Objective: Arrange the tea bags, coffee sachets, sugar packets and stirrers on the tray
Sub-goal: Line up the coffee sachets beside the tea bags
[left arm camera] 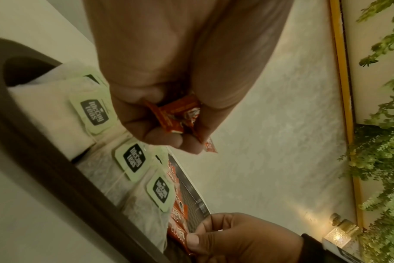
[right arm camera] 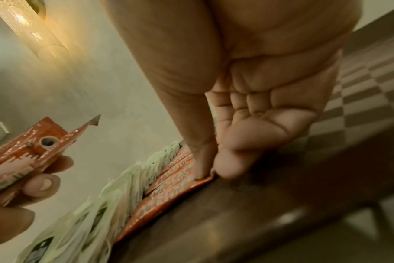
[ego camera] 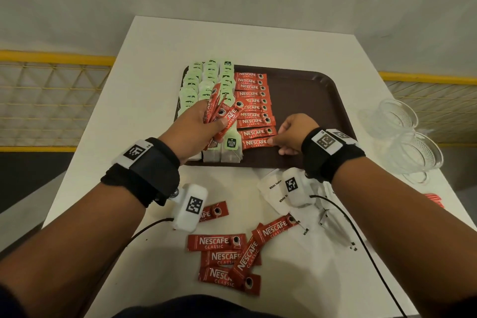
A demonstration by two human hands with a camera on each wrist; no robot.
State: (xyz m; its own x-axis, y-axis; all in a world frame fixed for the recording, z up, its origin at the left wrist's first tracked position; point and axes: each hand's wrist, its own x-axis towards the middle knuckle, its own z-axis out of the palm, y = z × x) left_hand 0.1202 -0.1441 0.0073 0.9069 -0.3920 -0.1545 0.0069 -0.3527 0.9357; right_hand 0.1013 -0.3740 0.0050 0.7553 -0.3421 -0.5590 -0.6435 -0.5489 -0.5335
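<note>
A dark brown tray [ego camera: 304,90] lies on the white table. Rows of green-tagged tea bags [ego camera: 206,80] fill its left side, and a column of red coffee sachets [ego camera: 251,100] runs beside them. My left hand [ego camera: 204,121] hovers over the tea bags and grips a bunch of red coffee sachets [ego camera: 219,113], whose ends show in the left wrist view [left arm camera: 178,113]. My right hand [ego camera: 286,137] pinches the right end of the nearest sachet in the column [ego camera: 255,143], thumb and forefinger on its edge [right arm camera: 202,178].
Several loose coffee sachets [ego camera: 227,258] lie on the table near me. White sugar packets [ego camera: 277,191] lie under my right wrist. Clear glass bowls [ego camera: 407,142] stand at the table's right edge. A yellow railing [ego camera: 51,57] runs behind the table.
</note>
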